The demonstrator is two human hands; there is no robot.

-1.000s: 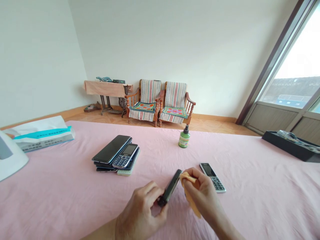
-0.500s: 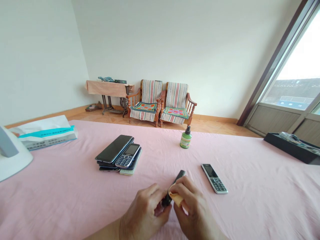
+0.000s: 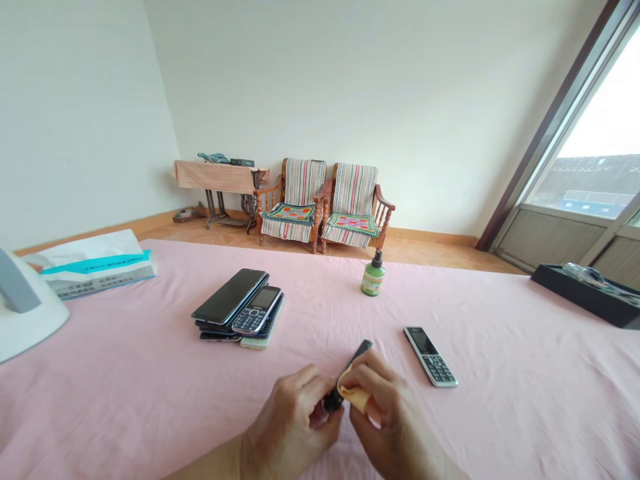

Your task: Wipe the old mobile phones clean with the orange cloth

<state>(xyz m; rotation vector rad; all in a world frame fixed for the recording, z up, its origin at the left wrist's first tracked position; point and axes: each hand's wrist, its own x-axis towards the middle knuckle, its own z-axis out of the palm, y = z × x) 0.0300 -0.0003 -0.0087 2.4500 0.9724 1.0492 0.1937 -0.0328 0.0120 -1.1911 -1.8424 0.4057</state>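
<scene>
My left hand (image 3: 295,420) is closed round the lower end of a black mobile phone (image 3: 361,349), tilted so that mainly its narrow edge shows. Pinched in my right hand (image 3: 387,407) is a folded yellow cloth (image 3: 356,399), pressed against the side of that phone. The fingers hide much of the phone's middle. To the right of my hands a silver keypad phone (image 3: 431,357) lies face up. Left of them is a stack of phones, with a dark smartphone (image 3: 230,297) and a blue-black keypad phone (image 3: 257,311) on top.
A green bottle with a black cap (image 3: 373,277) stands beyond my hands on the pink tablecloth (image 3: 150,393). At the left are a tissue pack (image 3: 100,267) and a white-grey object (image 3: 25,307). A black box (image 3: 585,293) holding clear items sits far right. Two chairs stand behind the table.
The yellow cloth and my right hand have shifted very slightly along the phone. My left hand keeps its hold. The whole view has moved a little.
</scene>
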